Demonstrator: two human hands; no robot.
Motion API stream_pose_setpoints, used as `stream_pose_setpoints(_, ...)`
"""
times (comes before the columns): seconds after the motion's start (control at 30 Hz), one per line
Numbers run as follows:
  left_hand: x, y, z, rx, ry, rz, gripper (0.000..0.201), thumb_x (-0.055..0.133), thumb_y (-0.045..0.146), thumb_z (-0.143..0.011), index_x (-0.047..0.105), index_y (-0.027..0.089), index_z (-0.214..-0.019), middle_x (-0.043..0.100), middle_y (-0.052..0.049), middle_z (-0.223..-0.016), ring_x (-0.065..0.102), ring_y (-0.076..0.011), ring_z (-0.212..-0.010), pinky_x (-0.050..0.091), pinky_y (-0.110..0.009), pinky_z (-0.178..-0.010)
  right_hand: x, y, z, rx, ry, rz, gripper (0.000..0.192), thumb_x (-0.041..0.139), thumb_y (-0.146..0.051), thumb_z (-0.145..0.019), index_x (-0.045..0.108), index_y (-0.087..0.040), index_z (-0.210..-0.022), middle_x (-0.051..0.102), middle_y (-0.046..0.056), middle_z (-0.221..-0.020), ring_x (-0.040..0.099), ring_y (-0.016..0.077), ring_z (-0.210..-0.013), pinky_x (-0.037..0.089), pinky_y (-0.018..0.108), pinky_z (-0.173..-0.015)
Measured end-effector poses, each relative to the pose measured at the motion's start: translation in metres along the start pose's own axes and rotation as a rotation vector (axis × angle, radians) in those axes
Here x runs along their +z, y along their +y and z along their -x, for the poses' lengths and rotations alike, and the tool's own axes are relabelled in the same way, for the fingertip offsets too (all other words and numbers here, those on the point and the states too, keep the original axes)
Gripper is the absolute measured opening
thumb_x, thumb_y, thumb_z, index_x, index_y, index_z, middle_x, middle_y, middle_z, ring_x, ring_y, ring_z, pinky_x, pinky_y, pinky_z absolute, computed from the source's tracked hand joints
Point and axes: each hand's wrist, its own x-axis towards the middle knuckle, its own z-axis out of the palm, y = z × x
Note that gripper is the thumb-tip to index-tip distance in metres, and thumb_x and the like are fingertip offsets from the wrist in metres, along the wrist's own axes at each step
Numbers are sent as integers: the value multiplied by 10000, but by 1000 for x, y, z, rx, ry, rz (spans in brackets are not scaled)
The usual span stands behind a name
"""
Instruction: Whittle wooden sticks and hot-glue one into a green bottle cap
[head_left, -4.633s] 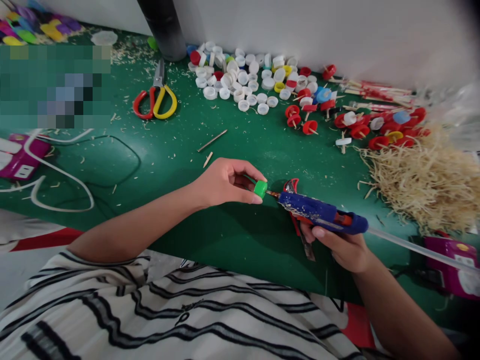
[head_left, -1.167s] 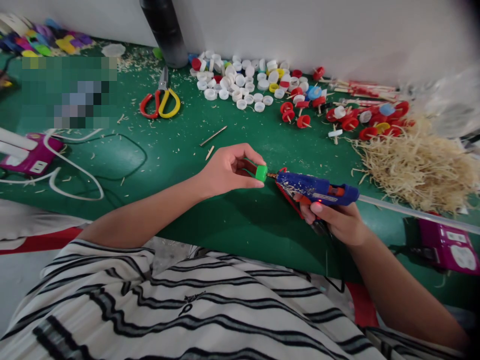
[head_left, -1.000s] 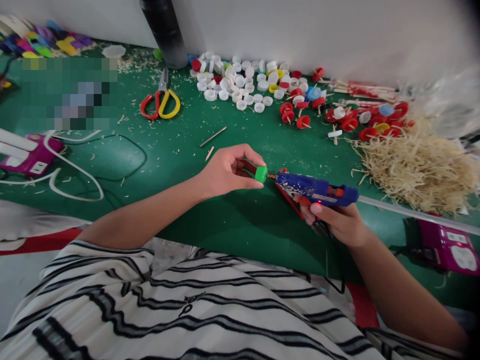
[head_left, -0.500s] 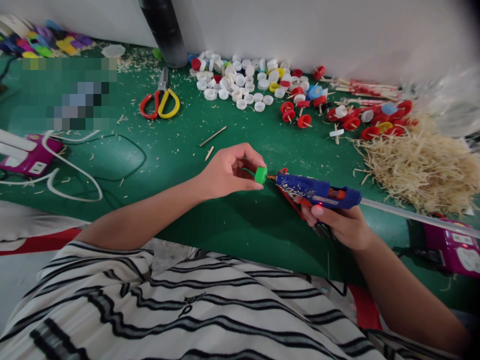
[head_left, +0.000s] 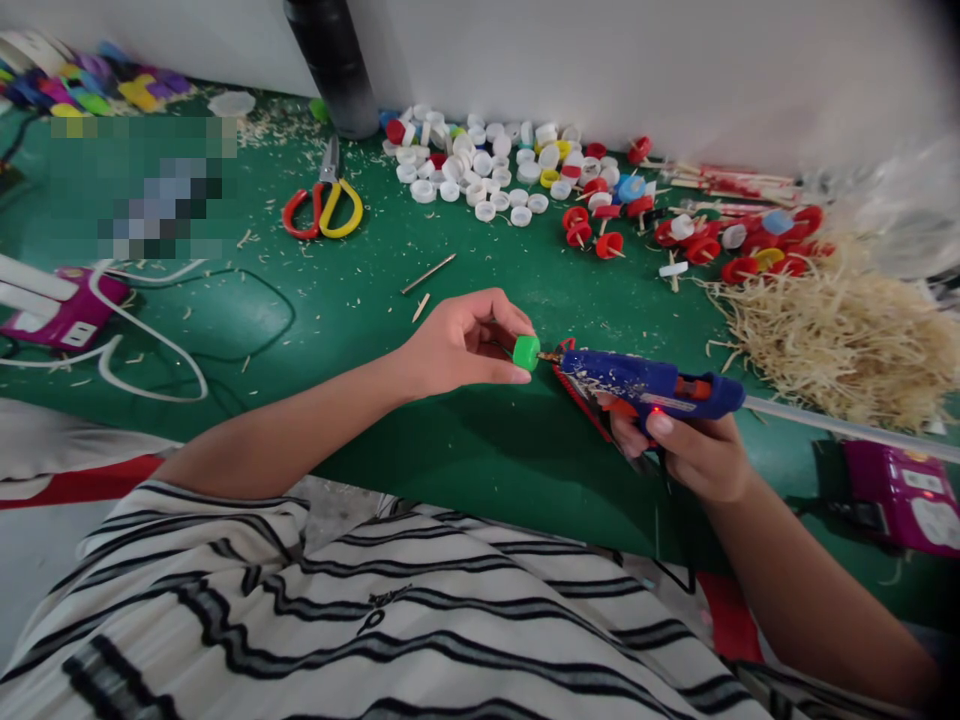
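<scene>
Between the thumb and fingers of my left hand (head_left: 472, 340) is a green bottle cap (head_left: 526, 352), held on its side above the table. My right hand (head_left: 694, 440) grips a blue hot glue gun (head_left: 637, 380), whose small red light glows near my thumb. The gun's metal nozzle points left and sits right at the cap; whether it touches cannot be made out. A clear glue stick (head_left: 825, 418) sticks out of the gun's back end. Wood shavings cling to the gun's body.
White bottle caps (head_left: 480, 165) lie along the wall, with red caps on sticks (head_left: 611, 245) beside them. A heap of pale wood fibre (head_left: 847, 330) is at right. Scissors (head_left: 325, 205), a nail (head_left: 427, 273), a dark bottle (head_left: 334, 70) and purple power strips (head_left: 907, 490) are on the green table.
The glue gun in my right hand has shifted slightly to the right. My left hand still holds the green cap, almost in the same place.
</scene>
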Motion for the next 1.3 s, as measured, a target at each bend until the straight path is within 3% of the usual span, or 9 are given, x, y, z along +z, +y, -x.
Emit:
stream_pose_setpoints(0.23,-1,5,1,14,10,-10,462,1001,150,-617,640,170,-904,739,-48,-1082,740,-112,-890,629,-234,-765,2,-2,-1,-132,-3,-148,349,785,-561,-880,817,-245,-1023,505,-19,-539,466,166,-452,346,342,-441)
stream_pose_setpoints(0.4,-6,-2,-2,-22,24,36,512,1035,204,-592,634,172,-909,755,-55,-1103,741,-118,-861,639,-280,-782,-9,-17,0,-182,153,-256,330,796,-606,-867,804,-302,-994,362,-45,-534,362,153,-459,302,362,-489)
stream_pose_setpoints(0.53,-6,-3,-2,-26,-76,121,477,1016,164,-630,656,172,-944,767,-51,-1080,775,-139,-876,660,-289,-795,-8,-17,1,-196,150,-217,334,785,-600,-871,803,-295,-1005,389,-39,-526,395,166,-470,317,361,-496)
stream_pose_setpoints(0.73,-5,-2,-3,34,-181,228,487,998,86,-623,692,178,-991,784,-41,-1082,816,-173,-917,685,-281,-819,-5,-9,-3,-333,116,-134,297,700,-454,-910,823,-230,-1062,496,-21,-534,486,174,-470,371,342,-458)
stream_pose_setpoints(0.9,-6,-3,-2,46,-193,241,477,983,76,-636,704,190,-1007,788,-42,-1081,832,-197,-930,690,-267,-775,-14,-8,-2,-293,367,82,198,829,-381,-866,818,-256,-1019,727,32,-819,576,155,-563,464,346,-514)
stream_pose_setpoints(1.0,-11,-1,-4,57,-149,234,463,989,134,-654,706,198,-1015,791,-48,-1111,834,-204,-926,690,-253,-725,-21,-14,-2,-118,417,387,289,843,-469,-842,774,-246,-1013,722,27,-833,597,167,-614,487,348,-572)
stream_pose_setpoints(1.07,-16,1,-6,85,-106,238,440,989,184,-674,712,202,-1015,796,-44,-1100,832,-194,-901,685,-240,-697,-24,-22,-3,54,372,692,372,809,-552,-836,746,-244,-1036,654,-3,-704,569,177,-582,457,339,-553)
stream_pose_setpoints(1.17,-24,7,-12,115,-28,259,433,1002,286,-678,710,196,-985,800,-30,-999,817,-170,-796,665,-227,-633,-24,-33,-6,203,197,989,448,705,-632,-864,722,-248,-1096,588,-20,-601,538,195,-526,432,340,-531)
stream_pose_setpoints(1.3,-28,11,-17,102,59,245,505,1019,425,-636,696,189,-945,786,-30,-906,766,-155,-663,627,-245,-543,-32,-36,-7,141,94,1253,421,630,-525,-954,690,-250,-1267,753,94,-835,704,279,-701,491,382,-636)
